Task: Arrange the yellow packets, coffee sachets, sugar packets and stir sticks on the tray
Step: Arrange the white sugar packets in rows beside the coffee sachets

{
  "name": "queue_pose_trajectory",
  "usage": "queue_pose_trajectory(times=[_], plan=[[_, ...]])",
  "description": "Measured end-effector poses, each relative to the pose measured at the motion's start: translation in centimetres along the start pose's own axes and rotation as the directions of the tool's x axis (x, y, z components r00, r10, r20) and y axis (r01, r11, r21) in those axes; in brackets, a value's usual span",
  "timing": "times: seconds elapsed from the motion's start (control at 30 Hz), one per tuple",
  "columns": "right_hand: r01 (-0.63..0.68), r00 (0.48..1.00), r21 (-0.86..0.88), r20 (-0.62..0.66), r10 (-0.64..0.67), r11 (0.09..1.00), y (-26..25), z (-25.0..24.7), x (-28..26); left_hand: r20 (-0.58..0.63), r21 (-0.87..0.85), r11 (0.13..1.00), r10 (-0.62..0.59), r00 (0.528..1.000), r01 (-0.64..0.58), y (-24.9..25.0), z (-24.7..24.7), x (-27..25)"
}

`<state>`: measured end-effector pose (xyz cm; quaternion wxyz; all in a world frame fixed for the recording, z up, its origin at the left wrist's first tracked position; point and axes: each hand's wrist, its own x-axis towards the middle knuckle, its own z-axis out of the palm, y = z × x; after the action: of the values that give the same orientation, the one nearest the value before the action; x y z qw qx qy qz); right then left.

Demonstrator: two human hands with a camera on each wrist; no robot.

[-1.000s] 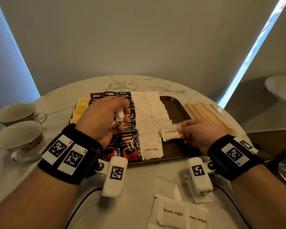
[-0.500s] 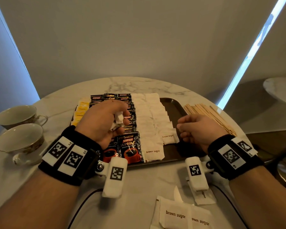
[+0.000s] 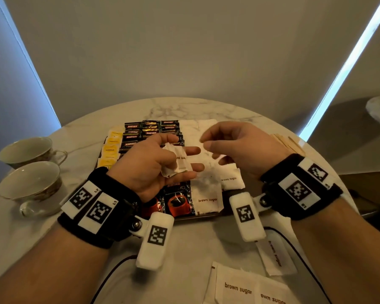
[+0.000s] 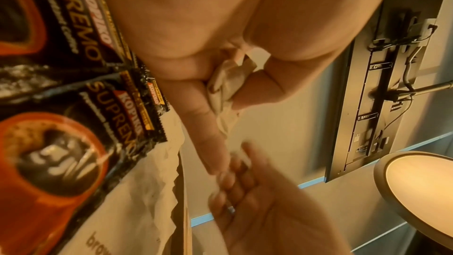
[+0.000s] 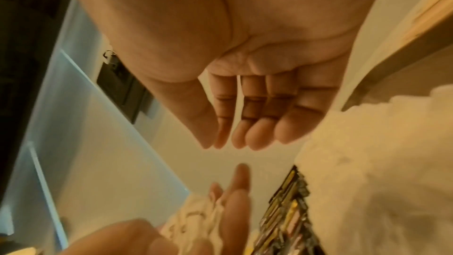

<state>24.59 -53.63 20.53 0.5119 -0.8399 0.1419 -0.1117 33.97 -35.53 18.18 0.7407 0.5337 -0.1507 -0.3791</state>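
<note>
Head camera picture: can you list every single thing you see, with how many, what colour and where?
Round white marble table: one, under everything.
Dark brown tray: one, table middle.
Yellow packets: several, tray's left edge.
Black Kopiko coffee sachets: many, in overlapping rows, beside the yellow ones.
White brown sugar packets on tray: many, right of the coffee.
Loose white brown sugar packets: at least three, table's near edge.
Wooden stir sticks: a bundle, right of the tray.
Cream teacups: two, far left.
Left hand: grips crumpled white sugar packets.
Right hand: empty, fingers relaxed.
</note>
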Motion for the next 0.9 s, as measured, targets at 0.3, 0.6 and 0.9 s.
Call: queue_pose_trajectory(times=[0.3, 0.6, 0.9], plan=[[0.126, 0.975, -0.047, 0.191, -0.115, 0.991, 0.6, 2.2, 1.0, 0.020, 0.068, 0.997, -0.033, 0.999, 0.031, -0.2, 0.1, 0.0], [0.048, 0.999, 0.601, -0.046, -0.026, 0.798, 2.6, 3.6, 1.8, -0.149, 0.077, 0.995, 0.067, 0.987, -0.056, 0.0, 0.4, 0.2], [0.036, 0.991, 0.449, 0.101, -0.091, 0.893, 2.6, 3.3, 1.0, -0.229, 0.234, 0.956, 0.232, 0.945, -0.178, -0.4, -0.2, 0.8]])
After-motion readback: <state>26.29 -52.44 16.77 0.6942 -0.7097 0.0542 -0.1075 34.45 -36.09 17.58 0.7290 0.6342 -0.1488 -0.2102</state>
